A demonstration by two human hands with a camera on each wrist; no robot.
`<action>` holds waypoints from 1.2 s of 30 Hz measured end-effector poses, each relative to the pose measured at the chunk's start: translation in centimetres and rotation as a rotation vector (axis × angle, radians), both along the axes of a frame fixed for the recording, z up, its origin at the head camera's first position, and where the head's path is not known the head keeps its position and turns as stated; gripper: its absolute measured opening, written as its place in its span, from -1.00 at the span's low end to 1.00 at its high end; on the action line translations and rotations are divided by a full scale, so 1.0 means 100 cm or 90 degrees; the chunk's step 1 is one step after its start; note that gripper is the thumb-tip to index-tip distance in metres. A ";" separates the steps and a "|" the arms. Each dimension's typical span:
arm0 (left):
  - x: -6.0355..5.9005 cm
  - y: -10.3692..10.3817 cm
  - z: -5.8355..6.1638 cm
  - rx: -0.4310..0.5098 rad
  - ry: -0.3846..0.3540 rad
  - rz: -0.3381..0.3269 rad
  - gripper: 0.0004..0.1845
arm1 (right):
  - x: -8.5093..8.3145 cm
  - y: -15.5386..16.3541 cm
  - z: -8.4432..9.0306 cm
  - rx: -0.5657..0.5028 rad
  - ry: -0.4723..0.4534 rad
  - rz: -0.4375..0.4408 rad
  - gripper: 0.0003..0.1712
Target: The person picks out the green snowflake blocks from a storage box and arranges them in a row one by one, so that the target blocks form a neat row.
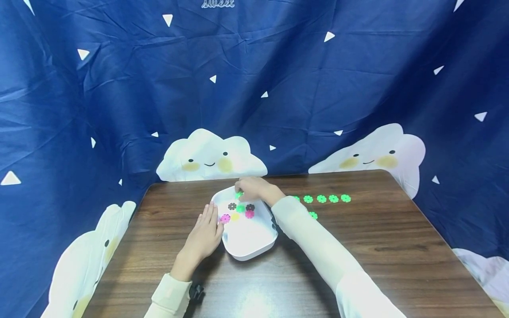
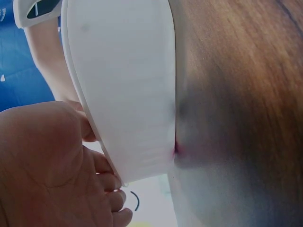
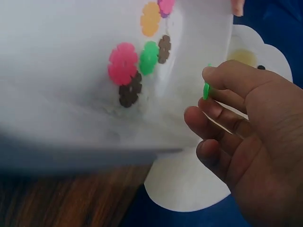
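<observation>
A white tray (image 1: 248, 240) with rounded corners stands on the wooden table. My right hand (image 1: 256, 187) is over its far end, pinching a green notched disc (image 3: 206, 91) between thumb and index finger; the other fingers are loosely bent in the right wrist view. My left hand (image 1: 204, 234) rests along the left rim with its fingers fairly straight. Inside the tray lie a green disc (image 1: 240, 209), dark brown discs (image 1: 232, 206), a pink disc (image 1: 249, 214), a magenta disc (image 1: 225, 218) and a yellow disc (image 1: 235, 217).
Right of the tray, several green discs (image 1: 321, 198) form a row on the table (image 1: 381, 247). Another green disc (image 1: 313, 215) lies nearer, partly behind my right sleeve (image 1: 318, 247). A blue curtain (image 1: 278, 88) with clouds hangs behind the table's far edge.
</observation>
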State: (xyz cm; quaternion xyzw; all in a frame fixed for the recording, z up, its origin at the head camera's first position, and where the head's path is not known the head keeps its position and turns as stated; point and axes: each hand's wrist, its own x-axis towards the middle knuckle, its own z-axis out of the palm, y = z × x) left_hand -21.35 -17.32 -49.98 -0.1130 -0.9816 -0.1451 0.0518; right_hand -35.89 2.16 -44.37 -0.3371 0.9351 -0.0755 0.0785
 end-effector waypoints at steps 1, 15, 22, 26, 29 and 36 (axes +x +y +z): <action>0.000 0.000 0.000 0.000 0.000 0.000 -0.34 | 0.000 0.002 0.001 -0.003 0.005 0.002 -0.58; -0.002 -0.002 0.000 -0.014 -0.026 0.007 -0.31 | 0.006 0.051 0.023 -0.047 0.059 -0.008 -0.67; 0.000 0.000 0.000 -0.001 -0.004 0.005 -0.33 | 0.015 0.083 0.033 -0.086 0.080 -0.009 -0.70; 0.000 0.001 -0.001 0.003 0.013 0.002 -0.34 | 0.023 0.102 0.040 -0.094 0.105 -0.008 -0.70; 0.000 0.002 -0.001 0.007 0.015 0.001 -0.34 | 0.029 0.115 0.044 -0.090 0.117 -0.017 -0.69; 0.000 0.001 0.000 0.002 0.003 0.005 -0.33 | 0.040 0.141 0.044 -0.089 0.127 -0.045 -0.70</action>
